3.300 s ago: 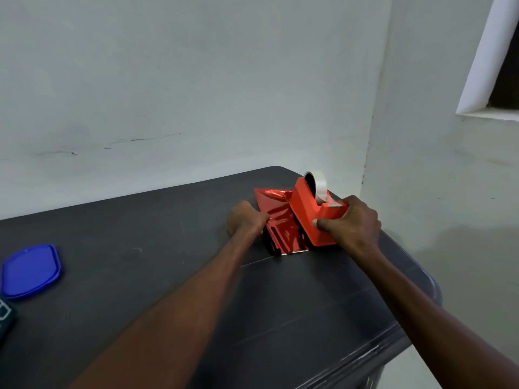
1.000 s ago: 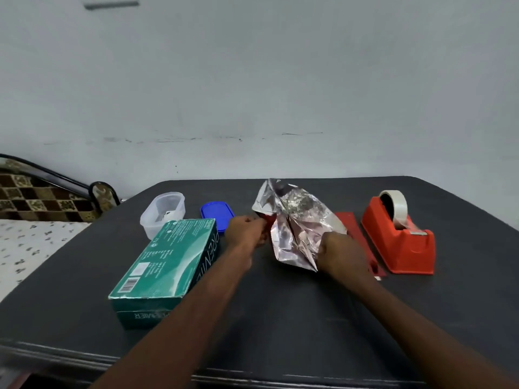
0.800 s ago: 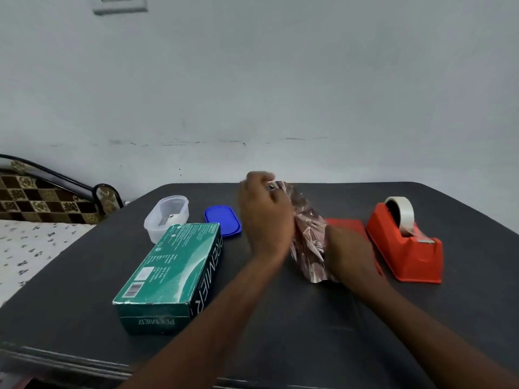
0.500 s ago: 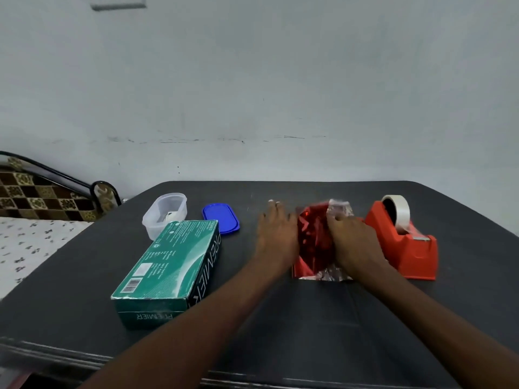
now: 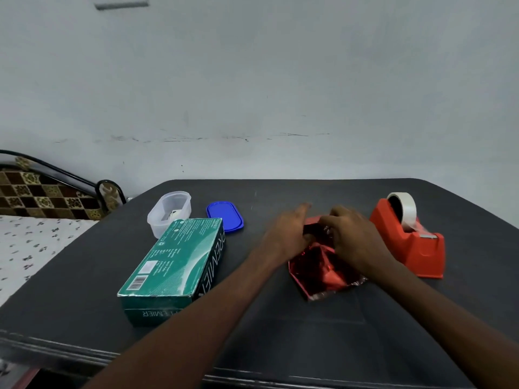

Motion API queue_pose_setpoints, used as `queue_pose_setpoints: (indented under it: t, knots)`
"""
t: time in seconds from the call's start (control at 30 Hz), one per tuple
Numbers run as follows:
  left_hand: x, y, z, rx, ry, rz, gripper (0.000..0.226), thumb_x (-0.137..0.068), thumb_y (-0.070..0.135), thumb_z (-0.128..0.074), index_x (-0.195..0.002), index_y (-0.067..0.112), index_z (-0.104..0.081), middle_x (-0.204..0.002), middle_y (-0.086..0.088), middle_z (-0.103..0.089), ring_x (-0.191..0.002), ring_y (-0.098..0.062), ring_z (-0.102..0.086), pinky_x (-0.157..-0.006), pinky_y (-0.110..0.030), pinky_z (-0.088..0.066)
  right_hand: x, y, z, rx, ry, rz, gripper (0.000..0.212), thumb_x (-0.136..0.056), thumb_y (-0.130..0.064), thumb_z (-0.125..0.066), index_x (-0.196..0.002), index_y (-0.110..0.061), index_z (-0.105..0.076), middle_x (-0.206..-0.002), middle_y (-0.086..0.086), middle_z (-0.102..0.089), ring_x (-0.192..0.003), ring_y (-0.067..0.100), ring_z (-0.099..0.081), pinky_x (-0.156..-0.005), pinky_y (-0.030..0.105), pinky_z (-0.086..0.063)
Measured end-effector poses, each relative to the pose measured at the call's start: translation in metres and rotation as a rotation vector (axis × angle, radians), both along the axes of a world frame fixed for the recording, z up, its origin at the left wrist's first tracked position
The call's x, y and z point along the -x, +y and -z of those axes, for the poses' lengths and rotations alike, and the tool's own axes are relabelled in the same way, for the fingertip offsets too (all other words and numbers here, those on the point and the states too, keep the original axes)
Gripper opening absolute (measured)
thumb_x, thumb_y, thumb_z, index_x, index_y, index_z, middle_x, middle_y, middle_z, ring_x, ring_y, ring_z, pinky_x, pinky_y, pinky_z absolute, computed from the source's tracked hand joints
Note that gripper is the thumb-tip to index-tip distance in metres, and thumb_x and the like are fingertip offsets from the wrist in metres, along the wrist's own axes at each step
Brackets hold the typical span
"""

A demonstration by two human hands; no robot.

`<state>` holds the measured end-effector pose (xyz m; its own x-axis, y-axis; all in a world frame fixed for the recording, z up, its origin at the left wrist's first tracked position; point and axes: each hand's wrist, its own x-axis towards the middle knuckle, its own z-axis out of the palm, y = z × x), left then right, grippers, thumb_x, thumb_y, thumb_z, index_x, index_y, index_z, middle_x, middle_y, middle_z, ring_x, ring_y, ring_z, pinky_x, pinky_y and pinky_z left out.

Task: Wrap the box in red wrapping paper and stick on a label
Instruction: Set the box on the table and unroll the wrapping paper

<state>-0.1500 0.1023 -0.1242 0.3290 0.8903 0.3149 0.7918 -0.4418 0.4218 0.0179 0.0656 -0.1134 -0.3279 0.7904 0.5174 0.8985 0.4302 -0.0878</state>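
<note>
A folded, crumpled sheet of shiny red wrapping paper (image 5: 320,272) with a silver underside lies on the dark table (image 5: 309,332), right of centre. My left hand (image 5: 289,234) rests on its far left part, fingers stretched forward. My right hand (image 5: 351,240) has its fingers curled onto the paper's far edge. The green rectangular box (image 5: 174,265) lies flat to the left, apart from the paper. A red tape dispenser (image 5: 412,242) with a white roll stands to the right.
A clear plastic container (image 5: 168,213) holding small items and its blue lid (image 5: 224,217) sit behind the green box. A bed with a patterned cover (image 5: 28,242) lies off the table's left edge. A wall stands behind the table.
The dispenser was lifted off the paper and set to the right. The paper was lifted silver side out, then laid down red side up. Both hands have since shifted on it.
</note>
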Motion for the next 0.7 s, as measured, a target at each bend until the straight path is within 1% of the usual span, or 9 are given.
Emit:
queue_pose_setpoints:
  t: [0.07, 0.13, 0.23, 0.33, 0.43, 0.5, 0.6, 0.67, 0.7]
  knots:
    - [0.008, 0.003, 0.001, -0.058, -0.084, -0.072, 0.047, -0.089, 0.019, -0.067, -0.134, 0.023, -0.055, -0.115, -0.005, -0.068, -0.106, -0.023, -0.063, -0.090, -0.034, -0.050, -0.001, 0.000, 0.000, -0.030, 0.009, 0.021, 0.014, -0.084, -0.012, -0.061, -0.091, -0.017, -0.072, -0.086, 0.005, -0.057, -0.085, 0.026, -0.054, -0.063, 0.031, -0.035]
    - [0.016, 0.005, 0.003, -0.061, -0.225, -0.136, 0.033, -0.088, 0.016, -0.068, -0.120, 0.024, -0.065, -0.102, 0.004, -0.068, -0.094, -0.016, -0.062, -0.084, -0.029, -0.051, -0.004, 0.000, -0.001, -0.060, -0.024, 0.088, 0.017, -0.079, -0.001, -0.063, -0.077, -0.017, -0.066, -0.083, 0.002, -0.054, -0.082, 0.024, -0.052, -0.061, 0.031, -0.034]
    - [0.027, 0.009, 0.010, -0.051, -0.436, -0.210, 0.026, -0.084, 0.008, -0.069, -0.100, 0.026, -0.059, -0.079, 0.006, -0.064, -0.075, -0.017, -0.062, -0.070, -0.034, -0.055, -0.014, 0.004, -0.002, -0.087, -0.117, 0.174, 0.018, -0.067, 0.001, -0.072, -0.063, -0.014, -0.062, -0.077, 0.006, -0.055, -0.078, 0.029, -0.053, -0.060, 0.032, -0.035]
    - [0.039, 0.008, 0.019, -0.119, -0.501, -0.245, 0.032, -0.081, -0.005, -0.062, -0.085, 0.025, -0.050, -0.076, 0.008, -0.061, -0.070, -0.012, -0.059, -0.062, -0.026, -0.047, -0.019, 0.013, -0.002, -0.080, -0.247, 0.313, 0.025, -0.050, 0.000, -0.084, -0.062, -0.012, -0.065, -0.075, 0.010, -0.058, -0.075, 0.032, -0.056, -0.064, 0.037, -0.044]
    - [0.046, 0.005, 0.024, -0.153, -0.428, -0.258, 0.039, -0.081, -0.008, -0.052, -0.069, 0.029, -0.057, -0.071, 0.013, -0.063, -0.065, -0.003, -0.055, -0.063, -0.026, -0.046, -0.018, 0.016, -0.003, -0.097, -0.299, 0.417, 0.016, -0.058, 0.003, -0.076, -0.068, -0.006, -0.068, -0.079, 0.016, -0.060, -0.081, 0.035, -0.054, -0.074, 0.043, -0.044]
    - [0.048, 0.005, 0.028, -0.089, -0.366, -0.281, 0.040, -0.082, -0.007, -0.050, -0.070, 0.027, -0.068, -0.077, 0.011, -0.068, -0.064, -0.006, -0.056, -0.065, -0.025, -0.048, -0.014, 0.014, -0.006, -0.116, -0.288, 0.449, 0.012, -0.060, -0.004, -0.072, -0.072, -0.002, -0.070, -0.090, 0.022, -0.062, -0.093, 0.038, -0.053, -0.086, 0.050, -0.043]
    - [0.048, 0.005, 0.029, 0.018, -0.388, -0.324, 0.030, -0.088, 0.001, -0.056, -0.087, 0.024, -0.075, -0.085, 0.012, -0.068, -0.072, -0.006, -0.060, -0.070, -0.021, -0.051, -0.004, 0.016, -0.010, -0.112, -0.277, 0.475, 0.036, -0.066, -0.027, -0.069, -0.089, 0.000, -0.070, -0.112, 0.026, -0.059, -0.115, 0.044, -0.047, -0.105, 0.060, -0.032]
    - [0.049, 0.005, 0.029, 0.049, -0.417, -0.345, 0.017, -0.090, 0.010, -0.060, -0.091, 0.021, -0.073, -0.082, 0.013, -0.064, -0.070, -0.003, -0.058, -0.063, -0.017, -0.047, 0.007, 0.020, -0.011, -0.143, -0.278, 0.482, 0.050, -0.070, -0.032, -0.069, -0.107, 0.002, -0.067, -0.125, 0.027, -0.056, -0.132, 0.047, -0.037, -0.114, 0.065, -0.018]
    - [0.049, 0.006, 0.028, 0.071, -0.445, -0.356, 0.011, -0.091, 0.016, -0.062, -0.090, 0.019, -0.073, -0.079, 0.011, -0.065, -0.070, -0.005, -0.060, -0.062, -0.017, -0.047, 0.011, 0.024, -0.012, -0.163, -0.294, 0.482, 0.060, -0.071, -0.035, -0.070, -0.116, 0.003, -0.064, -0.133, 0.028, -0.052, -0.140, 0.048, -0.028, -0.117, 0.066, -0.010]
